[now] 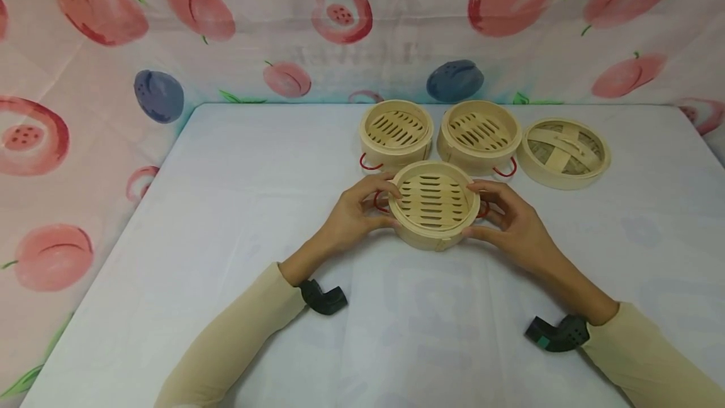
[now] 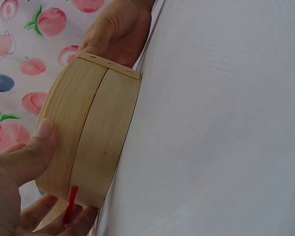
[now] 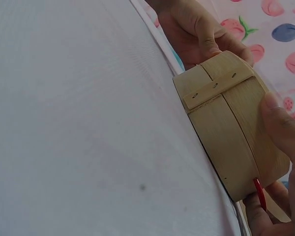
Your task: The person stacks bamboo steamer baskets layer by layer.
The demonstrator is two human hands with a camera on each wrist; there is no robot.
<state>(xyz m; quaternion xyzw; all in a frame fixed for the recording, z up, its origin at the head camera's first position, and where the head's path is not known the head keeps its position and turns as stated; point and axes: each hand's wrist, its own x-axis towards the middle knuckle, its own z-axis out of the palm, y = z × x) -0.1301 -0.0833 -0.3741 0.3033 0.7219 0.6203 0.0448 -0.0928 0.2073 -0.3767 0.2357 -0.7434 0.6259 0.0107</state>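
Both hands grip a round bamboo steamer basket [image 1: 433, 197] with a slatted base and red loop handles, near the middle of the table. On its left side, my left hand [image 1: 358, 208] has the thumb against the near wall and the fingers by the rim and handle. My right hand [image 1: 512, 222] pinches the opposite side the same way. In the left wrist view the basket's wall [image 2: 98, 118] shows a stapled seam strip, with a red handle [image 2: 70, 205] by the fingers. The right wrist view shows the basket's wall [image 3: 226, 128] close over the white cloth.
Just behind stand two more steamer baskets, one at left [image 1: 396, 131] and one at right [image 1: 479, 134]. A woven steamer lid [image 1: 564, 151] with a strap handle lies to their right. White cloth [image 1: 272, 156] covers the table; a fruit-printed curtain [image 1: 396, 24] hangs behind.
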